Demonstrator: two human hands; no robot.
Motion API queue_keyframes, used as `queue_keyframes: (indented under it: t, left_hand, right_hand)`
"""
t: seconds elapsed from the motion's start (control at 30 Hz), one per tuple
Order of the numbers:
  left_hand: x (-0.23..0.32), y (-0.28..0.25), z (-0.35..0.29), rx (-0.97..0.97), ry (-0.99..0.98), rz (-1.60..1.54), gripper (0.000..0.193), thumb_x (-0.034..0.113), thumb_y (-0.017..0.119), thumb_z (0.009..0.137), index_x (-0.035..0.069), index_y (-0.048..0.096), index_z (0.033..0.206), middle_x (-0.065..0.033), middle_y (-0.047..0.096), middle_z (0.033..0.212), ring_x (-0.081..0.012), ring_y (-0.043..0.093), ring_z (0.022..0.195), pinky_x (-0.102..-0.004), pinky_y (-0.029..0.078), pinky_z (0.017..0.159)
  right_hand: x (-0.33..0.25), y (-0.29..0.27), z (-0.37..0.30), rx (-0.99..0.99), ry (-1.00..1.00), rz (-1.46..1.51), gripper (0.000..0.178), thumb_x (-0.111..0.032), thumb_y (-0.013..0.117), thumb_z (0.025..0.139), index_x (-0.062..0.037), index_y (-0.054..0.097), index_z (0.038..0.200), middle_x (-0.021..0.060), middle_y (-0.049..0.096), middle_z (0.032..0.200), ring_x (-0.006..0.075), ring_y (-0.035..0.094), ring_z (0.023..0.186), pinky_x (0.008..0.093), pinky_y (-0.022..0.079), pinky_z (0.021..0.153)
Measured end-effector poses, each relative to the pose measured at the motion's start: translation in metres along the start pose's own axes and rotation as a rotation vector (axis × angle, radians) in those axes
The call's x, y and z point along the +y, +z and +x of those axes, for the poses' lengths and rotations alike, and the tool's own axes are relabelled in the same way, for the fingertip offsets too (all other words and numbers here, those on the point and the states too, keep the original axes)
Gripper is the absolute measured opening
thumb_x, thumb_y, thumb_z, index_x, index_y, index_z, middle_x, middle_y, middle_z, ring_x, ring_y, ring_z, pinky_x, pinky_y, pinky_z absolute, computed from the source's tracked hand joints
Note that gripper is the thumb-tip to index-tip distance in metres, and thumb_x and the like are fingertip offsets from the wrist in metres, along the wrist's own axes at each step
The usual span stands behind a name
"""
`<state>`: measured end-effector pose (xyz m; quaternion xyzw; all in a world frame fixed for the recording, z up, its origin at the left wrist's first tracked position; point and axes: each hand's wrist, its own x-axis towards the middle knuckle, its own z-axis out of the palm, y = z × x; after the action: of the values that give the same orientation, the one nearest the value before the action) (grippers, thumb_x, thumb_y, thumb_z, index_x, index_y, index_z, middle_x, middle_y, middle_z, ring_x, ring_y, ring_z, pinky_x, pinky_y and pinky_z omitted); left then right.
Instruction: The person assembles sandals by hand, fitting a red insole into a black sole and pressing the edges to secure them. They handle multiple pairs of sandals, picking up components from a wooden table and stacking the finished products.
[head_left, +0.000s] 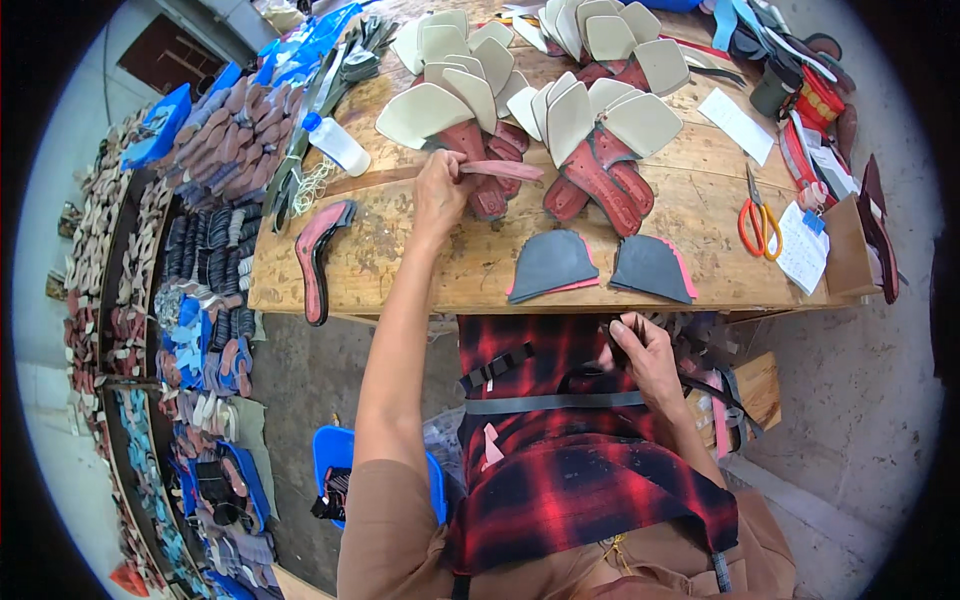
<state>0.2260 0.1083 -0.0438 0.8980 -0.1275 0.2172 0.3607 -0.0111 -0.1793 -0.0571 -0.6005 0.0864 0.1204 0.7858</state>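
Observation:
My left hand [440, 195] reaches over the wooden table [390, 260], its fingers pinched on the end of a slim pink strip [505, 170]. This strip lies across the front of some red shoe insoles [488, 200] with cream heel-shaped flaps [435, 112] fanned out behind them. Over my lap, just below the table edge, my right hand [645, 355] is closed with a dark piece at its fingers, too small to name. Two stacks of dark grey half-round pieces with pink backing [552, 265] lie on the table between my hands. To the left rests a pink-and-black insole [314, 265].
Orange-handled scissors [760, 228] and written paper [803, 248] lie at the right, near a cardboard box [850, 245]. A white bottle with a blue cap [338, 145] is at the left back. Shelves of shoe parts [215, 280] line the left; a blue chair [335, 450] stands below.

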Motion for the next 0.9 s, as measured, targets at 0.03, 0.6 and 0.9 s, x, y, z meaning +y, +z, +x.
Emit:
queue_keyframes:
  t: [0.03,0.6,0.9]
  left_hand:
    - [-0.004,-0.003,-0.005,0.023,0.085,-0.069,0.028,0.013,0.078,0.078,0.001,0.056,0.090,-0.0129,0.063,0.084,-0.0245,0.058,0.072,-0.0345,0.048,0.067]
    - [0.180,0.028,-0.192,-0.305,-1.162,-1.643,0.020,0.019,0.062,0.093,0.004,0.061,0.106,-0.0069,0.068,0.089,-0.0141,0.066,0.075,-0.0263,0.056,0.065]
    - [0.195,0.043,-0.196,-0.255,-1.048,-1.582,0.024,0.018,0.063,0.092,0.005,0.056,0.111,-0.0066,0.066,0.088,-0.0136,0.064,0.075,-0.0255,0.054,0.064]
  right_hand:
    - [-0.006,0.003,0.000,-0.036,-0.020,-0.054,0.019,-0.017,0.051,0.102,0.0000,0.058,0.097,0.0053,0.064,0.074,0.0077,0.055,0.065,0.0241,0.046,0.063]
    - [-0.033,0.022,0.012,0.129,0.021,0.470,0.013,-0.016,0.070,0.090,-0.0076,0.062,0.097,-0.0020,0.060,0.071,0.0056,0.052,0.050,0.0191,0.031,0.038]
    - [-0.020,0.014,0.012,0.184,0.069,0.552,0.007,-0.014,0.073,0.087,-0.0098,0.067,0.087,-0.0024,0.063,0.074,0.0036,0.048,0.048,0.0197,0.036,0.038]
